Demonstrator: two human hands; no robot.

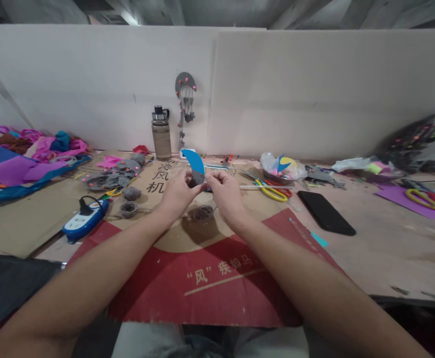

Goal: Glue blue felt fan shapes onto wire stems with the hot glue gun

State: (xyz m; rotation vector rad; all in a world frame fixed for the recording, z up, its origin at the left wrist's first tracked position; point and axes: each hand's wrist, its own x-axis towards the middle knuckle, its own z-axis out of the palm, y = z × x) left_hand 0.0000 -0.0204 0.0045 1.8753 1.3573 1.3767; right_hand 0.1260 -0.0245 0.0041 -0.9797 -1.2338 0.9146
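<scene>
My left hand (178, 193) and my right hand (224, 191) meet above the middle of the table, both with fingers pinched. Between them they hold a curved blue felt piece (195, 160) with a small grey felt piece (198, 178) at its lower end. The blue piece stands upright above my fingertips. A coil of grey thread (203, 213) lies on the red and brown cardboard sheet (210, 283) just below my hands.
Yellow-handled scissors (271, 191) and a black phone (325, 213) lie to the right. A blue and white power strip (85, 219), grey felt cut-outs (109, 178) and thread balls are at left. A water bottle (161, 133) stands by the back wall. Coloured felt is heaped far left.
</scene>
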